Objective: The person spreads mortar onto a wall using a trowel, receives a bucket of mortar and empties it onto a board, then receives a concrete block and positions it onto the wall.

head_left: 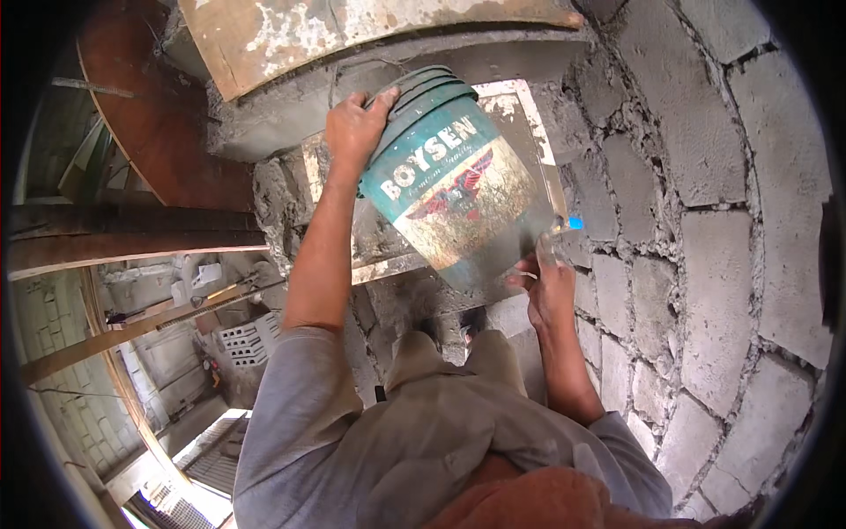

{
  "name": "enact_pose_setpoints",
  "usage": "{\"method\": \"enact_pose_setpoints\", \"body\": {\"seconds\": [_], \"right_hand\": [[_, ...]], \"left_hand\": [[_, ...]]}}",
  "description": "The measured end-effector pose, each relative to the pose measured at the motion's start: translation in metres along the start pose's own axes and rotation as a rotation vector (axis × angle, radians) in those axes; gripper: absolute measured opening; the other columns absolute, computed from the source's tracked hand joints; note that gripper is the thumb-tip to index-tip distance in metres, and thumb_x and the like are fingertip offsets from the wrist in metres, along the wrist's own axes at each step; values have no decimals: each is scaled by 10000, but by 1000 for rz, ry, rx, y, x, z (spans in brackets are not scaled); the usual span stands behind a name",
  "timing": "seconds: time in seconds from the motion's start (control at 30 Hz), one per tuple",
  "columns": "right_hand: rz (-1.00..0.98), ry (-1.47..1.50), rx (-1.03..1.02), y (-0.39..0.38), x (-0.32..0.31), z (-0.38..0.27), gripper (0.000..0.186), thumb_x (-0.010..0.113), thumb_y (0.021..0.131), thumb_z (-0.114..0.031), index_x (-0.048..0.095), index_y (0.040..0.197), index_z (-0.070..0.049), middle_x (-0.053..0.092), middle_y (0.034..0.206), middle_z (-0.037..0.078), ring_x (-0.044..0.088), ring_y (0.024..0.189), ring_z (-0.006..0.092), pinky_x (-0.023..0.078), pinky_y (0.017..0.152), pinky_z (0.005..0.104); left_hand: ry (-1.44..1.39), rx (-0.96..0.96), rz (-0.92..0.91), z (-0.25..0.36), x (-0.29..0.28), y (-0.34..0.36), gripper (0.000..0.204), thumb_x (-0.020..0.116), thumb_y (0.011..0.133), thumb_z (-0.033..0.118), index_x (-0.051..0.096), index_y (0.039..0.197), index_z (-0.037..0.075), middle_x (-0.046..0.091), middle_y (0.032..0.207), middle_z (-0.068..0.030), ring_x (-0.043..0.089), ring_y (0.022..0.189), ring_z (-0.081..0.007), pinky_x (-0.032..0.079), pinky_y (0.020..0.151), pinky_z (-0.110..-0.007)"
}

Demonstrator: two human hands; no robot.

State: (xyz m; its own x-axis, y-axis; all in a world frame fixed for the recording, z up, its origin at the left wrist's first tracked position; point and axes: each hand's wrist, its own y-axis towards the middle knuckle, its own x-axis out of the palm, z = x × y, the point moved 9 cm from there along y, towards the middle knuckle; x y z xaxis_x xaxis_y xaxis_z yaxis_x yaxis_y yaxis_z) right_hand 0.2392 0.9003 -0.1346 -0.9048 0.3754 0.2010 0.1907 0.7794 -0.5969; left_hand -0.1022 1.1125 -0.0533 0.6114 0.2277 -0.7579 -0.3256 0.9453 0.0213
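Note:
A dented-looking, cement-smeared plastic bucket point(454, 181), green with a worn pale label, is held tilted in front of me. Its ribbed rim points up and away, and its base slants down toward me. My left hand point(357, 128) is closed over the rim at the left side. Against the lower right of the bucket, near its base, the fingers of my right hand point(551, 282) are curled. A small blue-tipped object point(575, 223) shows just beyond those fingers; what it is I cannot make out. The inside of the bucket is hidden.
Beneath the bucket lies a cement-stained board point(538, 132) with a pale edge. A rough block wall point(714, 291) rises close on the right. Another stained wooden board point(379, 26) lies ahead. Wooden beams point(132, 238) cross at left, above a lower area with stacked hollow blocks point(251, 342).

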Motion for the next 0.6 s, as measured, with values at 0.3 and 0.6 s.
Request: {"method": "enact_pose_setpoints", "body": {"seconds": [0.3,0.6], "right_hand": [[-2,264,88,106,-30,145,364,538,976,-356,583,1084,-11,630,893,73,631,787,157,566,623,319],[17,137,-91,179,-25,190,249,443,978,-223,582,1152,-112,635,1025,28,601,903,131,509,775,313]], "left_hand": [[97,115,136,-4,8,50,633,571,818,605,672,811,-20,656,886,-279,630,842,-440,490,737,-481],[35,210,183,-13,-9,39,539,588,843,485,694,889,-42,665,856,-275,659,851,-399,490,763,-457]]}}
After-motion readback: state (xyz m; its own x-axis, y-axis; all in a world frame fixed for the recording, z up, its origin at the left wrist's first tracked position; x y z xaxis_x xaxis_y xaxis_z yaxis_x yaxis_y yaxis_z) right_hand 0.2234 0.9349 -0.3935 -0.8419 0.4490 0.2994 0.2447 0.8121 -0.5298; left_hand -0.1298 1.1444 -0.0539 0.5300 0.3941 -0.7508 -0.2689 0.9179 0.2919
